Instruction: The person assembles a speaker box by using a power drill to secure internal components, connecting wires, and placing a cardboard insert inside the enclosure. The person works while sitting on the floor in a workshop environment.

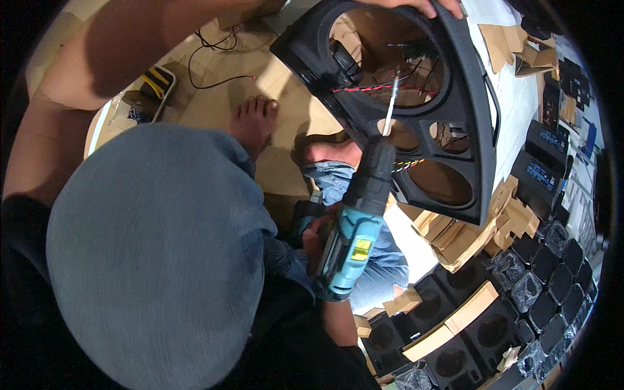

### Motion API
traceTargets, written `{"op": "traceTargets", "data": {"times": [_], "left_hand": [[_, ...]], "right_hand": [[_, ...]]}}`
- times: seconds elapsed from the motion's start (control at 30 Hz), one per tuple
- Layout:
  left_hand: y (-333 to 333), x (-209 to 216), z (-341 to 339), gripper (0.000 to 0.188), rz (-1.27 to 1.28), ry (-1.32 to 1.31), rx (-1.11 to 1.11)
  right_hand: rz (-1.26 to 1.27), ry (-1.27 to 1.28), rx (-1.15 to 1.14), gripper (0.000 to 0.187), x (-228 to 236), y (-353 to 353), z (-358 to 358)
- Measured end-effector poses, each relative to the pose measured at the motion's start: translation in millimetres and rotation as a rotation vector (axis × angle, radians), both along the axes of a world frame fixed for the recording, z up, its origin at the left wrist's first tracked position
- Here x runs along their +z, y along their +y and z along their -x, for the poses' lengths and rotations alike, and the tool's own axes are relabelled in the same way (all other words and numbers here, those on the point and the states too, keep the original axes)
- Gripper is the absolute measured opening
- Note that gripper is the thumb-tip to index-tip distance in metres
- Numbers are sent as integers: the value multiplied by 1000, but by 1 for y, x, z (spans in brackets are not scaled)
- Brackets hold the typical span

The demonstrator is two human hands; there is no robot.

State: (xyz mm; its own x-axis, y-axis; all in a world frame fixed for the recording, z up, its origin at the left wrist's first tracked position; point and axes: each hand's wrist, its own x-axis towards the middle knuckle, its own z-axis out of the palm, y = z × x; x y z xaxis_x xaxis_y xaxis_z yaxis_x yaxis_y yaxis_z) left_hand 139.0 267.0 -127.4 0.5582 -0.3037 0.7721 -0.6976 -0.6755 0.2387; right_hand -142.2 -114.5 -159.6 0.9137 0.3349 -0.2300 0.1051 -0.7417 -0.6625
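A black speaker cabinet (478, 130) with one big round opening, a second large one and two small ones stands tilted in front of me. My left hand (422, 5), cut off by the upper edge, has its fingers over the cabinet's far rim. In my right hand (315, 240) is a teal and black cordless drill (361, 240), gripped by its handle; most of that hand is behind the drill. A long bit (392, 104) runs from the chuck up across the large opening; whether its tip touches anything cannot be told. Red and black wires (364, 88) cross that opening.
Blue-grey cloth (156, 247) fills the lower left. My bare foot (255, 123) rests on cardboard (286, 169). A loose black cable (201, 86) lies beyond it. Several black speaker boxes (448, 354), mesh-like black pieces (546, 292) and cardboard pieces (455, 322) crowd the right.
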Motion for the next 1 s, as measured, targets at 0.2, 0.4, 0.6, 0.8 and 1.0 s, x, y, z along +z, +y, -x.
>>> {"op": "traceTargets", "data": {"times": [0.2, 0.4, 0.6, 0.8, 1.0], "left_hand": [[-138, -264, 215, 33, -126, 855, 781], [-161, -302, 262, 33, -244, 1063, 912], [-168, -309, 259, 36, -260, 1098, 937], [-161, -288, 259, 36, -325, 1156, 890], [-158, -268, 257, 40, -307, 1172, 847]], "right_hand": [[200, -104, -82, 33, 35, 41, -71], [-284, -66, -119, 46, 70, 64, -106], [-181, -184, -131, 40, 83, 78, -137], [-263, -120, -303, 40, 73, 90, -152], [-282, -177, -174, 36, 65, 87, -166]]}}
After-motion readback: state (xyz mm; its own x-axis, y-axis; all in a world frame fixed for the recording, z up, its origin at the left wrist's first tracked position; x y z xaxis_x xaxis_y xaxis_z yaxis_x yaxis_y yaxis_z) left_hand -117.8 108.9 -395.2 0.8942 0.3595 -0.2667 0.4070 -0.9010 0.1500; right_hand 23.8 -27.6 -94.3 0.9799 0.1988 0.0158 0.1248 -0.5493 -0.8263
